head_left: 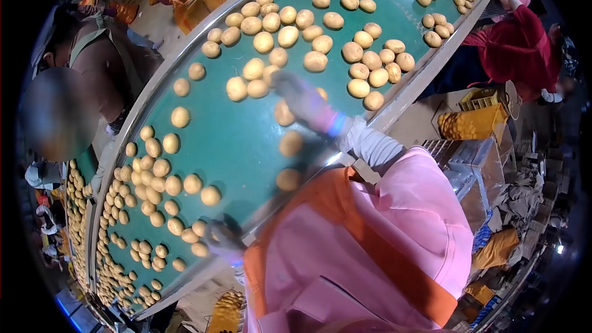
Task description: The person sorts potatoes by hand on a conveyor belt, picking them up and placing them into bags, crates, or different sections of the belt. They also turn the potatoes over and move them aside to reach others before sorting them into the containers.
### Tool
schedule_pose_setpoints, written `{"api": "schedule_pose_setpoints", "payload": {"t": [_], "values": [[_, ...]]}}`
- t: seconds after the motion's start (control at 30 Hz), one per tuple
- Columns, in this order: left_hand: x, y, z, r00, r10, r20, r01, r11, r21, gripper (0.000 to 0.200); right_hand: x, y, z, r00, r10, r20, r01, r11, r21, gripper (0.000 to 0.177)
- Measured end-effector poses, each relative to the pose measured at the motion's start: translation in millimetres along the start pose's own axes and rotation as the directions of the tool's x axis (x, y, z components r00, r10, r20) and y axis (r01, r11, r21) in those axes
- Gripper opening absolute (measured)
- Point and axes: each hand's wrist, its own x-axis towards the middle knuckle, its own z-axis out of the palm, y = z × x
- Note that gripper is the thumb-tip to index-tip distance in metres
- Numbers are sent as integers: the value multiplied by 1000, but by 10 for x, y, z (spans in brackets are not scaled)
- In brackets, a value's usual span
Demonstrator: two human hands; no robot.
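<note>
Many potatoes (287, 36) lie in loose groups on a green conveyor belt (228, 142). My right hand (305, 102), in a grey glove with a coloured cuff, reaches over the middle of the belt. Its fingertips are by a small cluster of potatoes (253, 69), and motion blurs the fingers. Close below that hand is another blurred potato (290, 143). At the belt's near edge, my left hand (224, 242), also gloved, is beside several potatoes (199, 249). Its fingers are dark and blurred, so I cannot make out a grip.
Metal rails (161, 77) border the belt. Across it stands a person in an apron (108, 55); a person in red (515, 49) is at the right. An orange sack (196, 5) stands beyond the far rail. Behind me are a yellow crate (480, 98) and a filled sack (472, 122).
</note>
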Motion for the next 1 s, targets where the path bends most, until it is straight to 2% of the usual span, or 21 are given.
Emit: {"api": "schedule_pose_setpoints", "payload": {"t": [0.07, 0.13, 0.17, 0.2, 0.23, 0.27, 0.3, 0.33, 0.4, 0.43, 0.57, 0.67, 0.73, 0.77, 0.8, 0.83, 0.87, 0.9, 0.93, 0.97, 1.0], "values": [[23, -37, -20, 1000, 1, 21, -1, 1000, -19, 29, 59, -57, -112, 986, -56, -156, 52, 998, -33, 26], [33, -72, -35, 991, 128, 37, -131, 986, 102, 27, 186, -28, -553, 979, -149, -137, 61, 862, -503, 27], [29, -45, -25, 991, 128, 47, -132, 986, 98, 27, 208, 69, -736, 954, -251, -164, 92, 766, -636, 28], [15, 9, -6, 1000, 12, -2, -12, 1000, 1, 25, 194, 162, -908, 920, -353, -172, 106, 646, -756, 29], [7, 31, 10, 993, -111, -40, 106, 989, -100, 23, 150, 166, -1077, 918, -356, -178, 100, 640, -762, 29], [37, -69, -14, 993, -111, -30, 108, 989, -104, 23, 105, 163, -1234, 970, -177, -166, -70, 450, -890, 30], [74, -84, 5, 972, 235, -2, -229, 951, 208, 21, 77, 167, -1324, 980, 10, -199, -197, 205, -959, 31], [71, -88, 3, 971, 238, 3, -233, 945, 229, 20, 55, 188, -1355, 979, 8, -206, -203, 202, -958, 31], [65, -94, 0, 969, 246, 12, -240, 932, 270, 19, 1, 272, -1396, 971, 54, -234, -235, 1, -972, 36], [61, -87, 3, 983, 186, 5, -182, 956, 231, 20, 3, 345, -1369, 976, 1, -216, -216, -54, -975, 36], [36, 42, 25, 998, 57, -4, -55, 986, 160, 23, 147, 474, -1263, 971, 53, -231, -222, -147, -964, 32], [30, 33, 28, 994, 110, 13, -110, 986, 128, 26, 188, 592, -1277, 977, 166, -132, -128, -34, -991, 36], [87, -101, -1, 991, 134, 3, -133, 974, 182, 26, 210, 552, -1242, 966, 218, -138, -149, 35, -988, 37], [104, -175, -12, 951, 307, 34, -304, 913, 273, 24, 202, 530, -1216, 950, 280, -137, -171, 99, -980, 39], [74, -163, -9, 960, 278, 28, -278, 939, 202, 22, 199, 429, -1241, 953, 278, -119, -152, 101, -983, 39], [42, -153, -13, 968, 248, 22, -249, 960, 130, 21, 196, 269, -1307, 938, 320, -134, -232, 291, -928, 41], [-4, 0, 43, 1000, 18, -5, -18, 993, -114, 20, 200, 197, -1325, 921, 373, -110, -290, 469, -834, 43], [-95, 300, 115, 992, -125, 29, 126, 990, -59, 18, 121, 284, -1301, 960, 249, -129, -264, 644, -718, 47], [-97, 302, 139, 984, -134, 117, 138, 990, -33, 17, 47, 365, -1273, 978, 148, -144, -204, 799, -566, 50], [-6, -82, 39, 948, 238, 209, -298, 894, 333, 23, 53, 411, -1251, 941, 320, -107, -335, 855, -395, 53], [32, 148, 76, 892, 329, 309, -441, 781, 442, 23, 19, 408, -1190, 957, 285, -53, -290, 930, -227, 47]]}}
